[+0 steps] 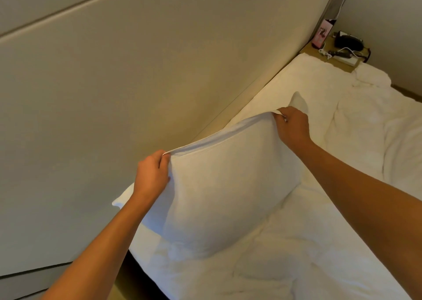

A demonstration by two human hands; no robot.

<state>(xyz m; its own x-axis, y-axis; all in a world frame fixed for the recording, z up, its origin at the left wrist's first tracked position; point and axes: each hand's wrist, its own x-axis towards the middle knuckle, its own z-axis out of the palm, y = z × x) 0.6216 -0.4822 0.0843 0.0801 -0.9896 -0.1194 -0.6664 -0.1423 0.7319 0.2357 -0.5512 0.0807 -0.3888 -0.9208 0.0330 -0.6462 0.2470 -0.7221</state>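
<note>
A white pillow (228, 190) stands on its long edge on the white bed (308, 254), close to the padded headboard wall. My left hand (151, 174) grips the pillow's upper left corner. My right hand (292, 126) pinches the upper right corner, so the top seam is stretched between both hands. The pillow's lower edge rests on the sheet.
The beige padded wall (114, 94) runs along the bed's left side. A crumpled white duvet (376, 128) lies at the far right. A bedside shelf (338, 53) at the far end carries a black device, white cables, a power strip and a small pink box.
</note>
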